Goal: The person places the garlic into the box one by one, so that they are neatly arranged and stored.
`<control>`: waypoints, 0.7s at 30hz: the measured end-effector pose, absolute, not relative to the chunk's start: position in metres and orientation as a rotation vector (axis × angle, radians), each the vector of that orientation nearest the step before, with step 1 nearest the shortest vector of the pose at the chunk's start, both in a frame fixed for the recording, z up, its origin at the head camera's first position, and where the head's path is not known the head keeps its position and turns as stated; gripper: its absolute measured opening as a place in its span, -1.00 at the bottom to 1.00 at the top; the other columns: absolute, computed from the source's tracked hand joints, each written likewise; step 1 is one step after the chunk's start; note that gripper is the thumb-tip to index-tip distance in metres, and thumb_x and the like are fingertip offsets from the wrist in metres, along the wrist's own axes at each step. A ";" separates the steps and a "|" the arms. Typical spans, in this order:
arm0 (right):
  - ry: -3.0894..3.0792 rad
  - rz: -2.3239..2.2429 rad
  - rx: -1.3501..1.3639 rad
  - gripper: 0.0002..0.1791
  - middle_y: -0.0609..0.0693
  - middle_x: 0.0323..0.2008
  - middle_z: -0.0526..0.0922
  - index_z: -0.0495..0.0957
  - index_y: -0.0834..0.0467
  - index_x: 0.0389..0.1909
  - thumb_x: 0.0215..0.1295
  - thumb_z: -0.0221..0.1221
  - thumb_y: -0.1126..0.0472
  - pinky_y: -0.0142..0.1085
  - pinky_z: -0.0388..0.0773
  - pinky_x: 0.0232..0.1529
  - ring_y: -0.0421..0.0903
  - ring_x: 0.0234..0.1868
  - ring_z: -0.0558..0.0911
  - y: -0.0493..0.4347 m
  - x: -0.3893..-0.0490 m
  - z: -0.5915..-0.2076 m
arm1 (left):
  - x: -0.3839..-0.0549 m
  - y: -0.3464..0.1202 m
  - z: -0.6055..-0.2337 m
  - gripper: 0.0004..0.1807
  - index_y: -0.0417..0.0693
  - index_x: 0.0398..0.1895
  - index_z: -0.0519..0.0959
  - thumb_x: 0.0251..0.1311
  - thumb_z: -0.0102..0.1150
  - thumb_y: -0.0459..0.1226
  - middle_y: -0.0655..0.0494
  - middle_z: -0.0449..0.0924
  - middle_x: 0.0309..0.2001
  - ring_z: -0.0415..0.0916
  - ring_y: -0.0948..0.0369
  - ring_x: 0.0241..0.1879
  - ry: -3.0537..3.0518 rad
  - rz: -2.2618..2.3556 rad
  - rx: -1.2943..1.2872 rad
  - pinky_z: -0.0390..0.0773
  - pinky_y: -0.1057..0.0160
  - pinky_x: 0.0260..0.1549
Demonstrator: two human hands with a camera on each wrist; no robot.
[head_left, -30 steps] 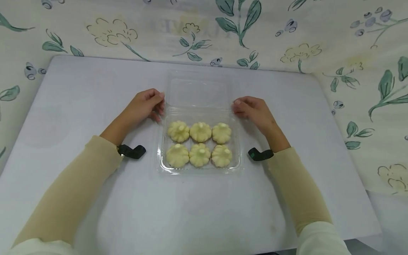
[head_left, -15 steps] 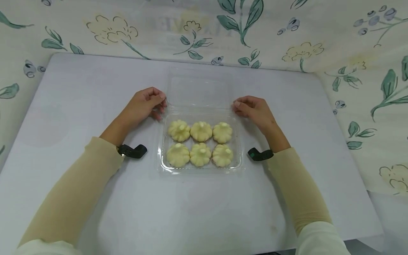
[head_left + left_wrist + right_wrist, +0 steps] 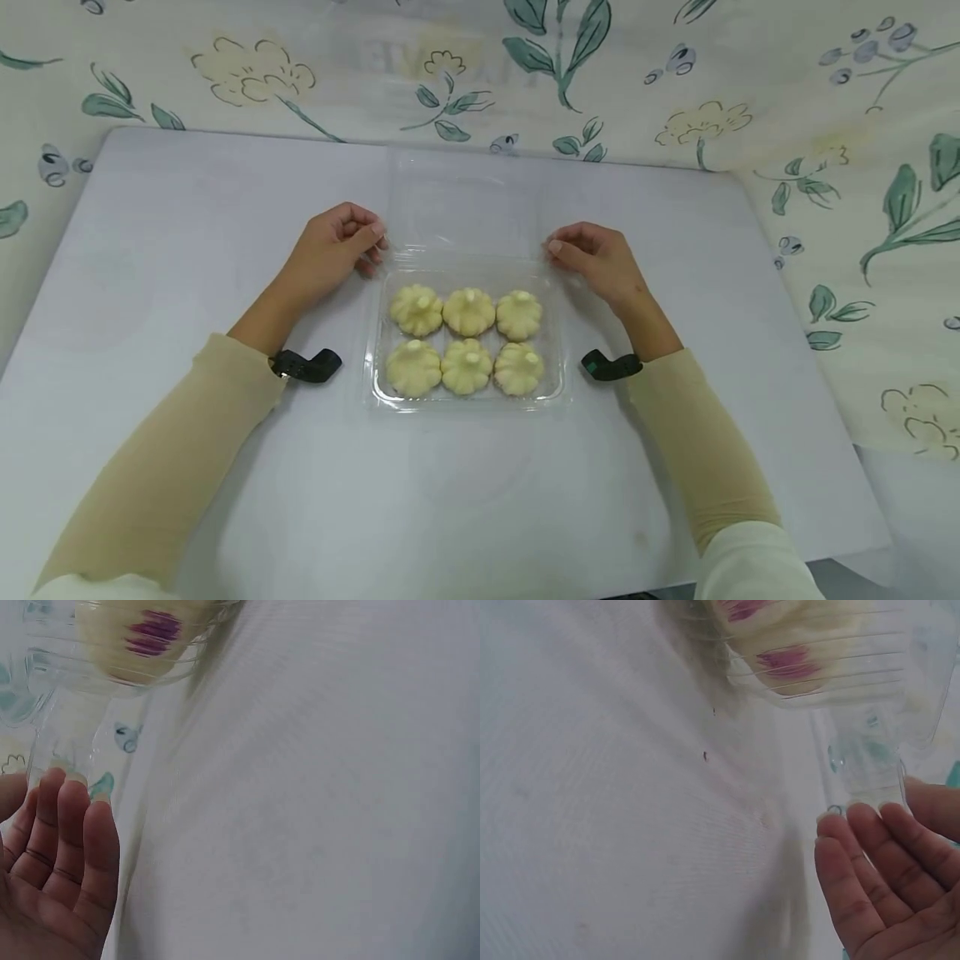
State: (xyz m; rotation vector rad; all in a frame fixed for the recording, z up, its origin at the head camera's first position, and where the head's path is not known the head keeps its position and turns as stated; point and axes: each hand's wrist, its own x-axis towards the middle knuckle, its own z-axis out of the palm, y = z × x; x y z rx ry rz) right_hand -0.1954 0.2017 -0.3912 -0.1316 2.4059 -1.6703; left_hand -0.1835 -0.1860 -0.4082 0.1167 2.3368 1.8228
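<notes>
A clear plastic clamshell box (image 3: 554, 333) lies on the table, its hinged lid (image 3: 465, 200) thrown back away from the person. Inside its tray stand several pale yellow, ribbed, round pieces (image 3: 468, 367) with a short stub on top, in two rows. Through the box wall, purple streaks show on their sides in both wrist views. My left hand (image 3: 337, 242) pinches the lid's left edge between thumb and fingertips. At the right edge, the right hand (image 3: 596, 257) pinches the lid the same way. Fingers (image 3: 71, 825) of the left hand are gently bent at the clear plastic.
The box rests on a white table (image 3: 450, 500). A cloth (image 3: 360, 75) printed with flowers and leaves hangs behind the table and along its right side. Black wrist cameras (image 3: 306, 365) sit over the tan sleeves (image 3: 161, 450).
The lid's far edge has risen slightly, now reaching the table's back edge in the head view. Both hands keep their places at its sides; the tray and its pieces stay put.
</notes>
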 end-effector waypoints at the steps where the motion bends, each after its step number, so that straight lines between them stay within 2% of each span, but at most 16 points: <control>1: 2.416 -1.668 -0.140 -0.71 0.13 0.02 0.71 0.62 0.28 0.06 0.50 0.29 0.16 -0.25 0.64 0.06 -0.06 0.00 0.71 0.202 -0.195 -0.390 | -0.182 -0.186 -0.406 -0.73 -0.19 0.05 0.52 0.56 0.15 -0.15 -0.06 0.68 -0.16 0.63 0.17 -0.30 2.366 1.806 0.128 0.67 0.27 -0.32; 8: 2.592 -1.508 -0.162 -0.70 0.03 0.01 0.72 0.63 0.21 0.03 0.47 0.31 0.07 -0.30 0.59 0.03 -0.11 0.03 0.67 0.205 -0.191 -0.386 | -0.179 -0.185 -0.396 -0.77 -0.20 0.04 0.52 0.53 0.17 -0.21 -0.16 0.68 -0.13 0.61 0.13 -0.30 2.498 1.718 0.219 0.62 0.31 -0.33; 13: 2.665 -1.481 -0.210 -0.73 0.06 -0.02 0.72 0.63 0.24 0.00 0.48 0.30 0.13 -0.29 0.58 0.09 -0.10 0.05 0.67 0.206 -0.186 -0.382 | -0.173 -0.184 -0.385 -0.73 -0.15 0.05 0.53 0.51 0.21 -0.15 -0.10 0.70 -0.11 0.61 0.07 -0.24 2.600 1.591 0.269 0.61 0.32 -0.29; 17: 2.707 -1.484 -0.280 -0.76 0.10 -0.05 0.72 0.63 0.30 -0.04 0.47 0.31 0.19 -0.26 0.56 0.18 -0.10 0.06 0.67 0.205 -0.183 -0.377 | -0.168 -0.185 -0.377 -0.72 -0.12 0.03 0.54 0.50 0.22 -0.11 -0.03 0.70 -0.14 0.60 0.12 -0.23 2.694 1.502 0.305 0.53 0.34 -0.25; 21: 2.730 -1.486 -0.332 -0.79 0.11 -0.06 0.73 0.63 0.30 -0.08 0.47 0.32 0.22 -0.23 0.57 0.19 -0.13 0.03 0.66 0.205 -0.179 -0.374 | -0.160 -0.186 -0.372 -0.78 -0.13 -0.03 0.56 0.49 0.23 -0.16 0.03 0.68 -0.17 0.56 0.17 -0.18 2.808 1.430 0.379 0.47 0.35 -0.18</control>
